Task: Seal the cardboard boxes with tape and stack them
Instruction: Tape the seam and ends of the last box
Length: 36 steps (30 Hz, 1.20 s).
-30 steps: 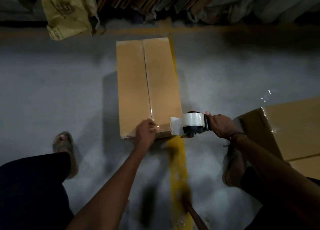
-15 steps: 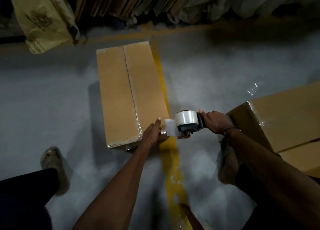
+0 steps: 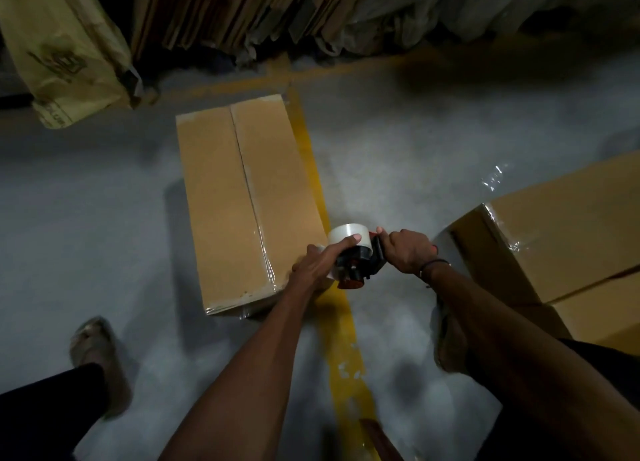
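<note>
box: long cardboard box (image 3: 242,197) flat on the grey floor (image 3: 86,200), flaps closed, clear tape along centre seam and over near end
line: yellow floor stripe (image 3: 341,336) runs under the box's right edge
dispenser: tape dispenser (image 3: 356,258) with clear roll, held just off the box's near right corner
left hand: left hand (image 3: 317,264) fingers curled over the roll, heel at the box corner
right hand: right hand (image 3: 410,251) clamped round the dispenser handle
stack: taped boxes (image 3: 561,238) stacked at right
background: flattened cardboard (image 3: 221,10), yellowish bag (image 3: 65,48)

Dim grey floor (image 3: 398,169) with yellow line (image 3: 341,336); perhaps flattened cardboard (image 3: 221,10) behind.
</note>
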Each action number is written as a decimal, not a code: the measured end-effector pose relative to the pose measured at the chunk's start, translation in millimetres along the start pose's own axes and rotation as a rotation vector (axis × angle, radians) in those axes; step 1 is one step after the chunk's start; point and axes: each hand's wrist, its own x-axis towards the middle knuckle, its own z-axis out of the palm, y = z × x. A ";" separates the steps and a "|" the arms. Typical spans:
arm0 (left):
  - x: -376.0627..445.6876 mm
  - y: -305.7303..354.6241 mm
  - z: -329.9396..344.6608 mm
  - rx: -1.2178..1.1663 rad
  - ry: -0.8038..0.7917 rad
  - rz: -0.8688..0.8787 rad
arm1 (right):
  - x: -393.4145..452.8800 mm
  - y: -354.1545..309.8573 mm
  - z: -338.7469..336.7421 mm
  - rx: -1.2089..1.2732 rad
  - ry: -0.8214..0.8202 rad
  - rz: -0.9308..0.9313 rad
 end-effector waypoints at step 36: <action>-20.9 -38.9 -39.1 0.562 0.419 0.678 | -13.4 -33.3 252.0 0.826 -0.004 0.681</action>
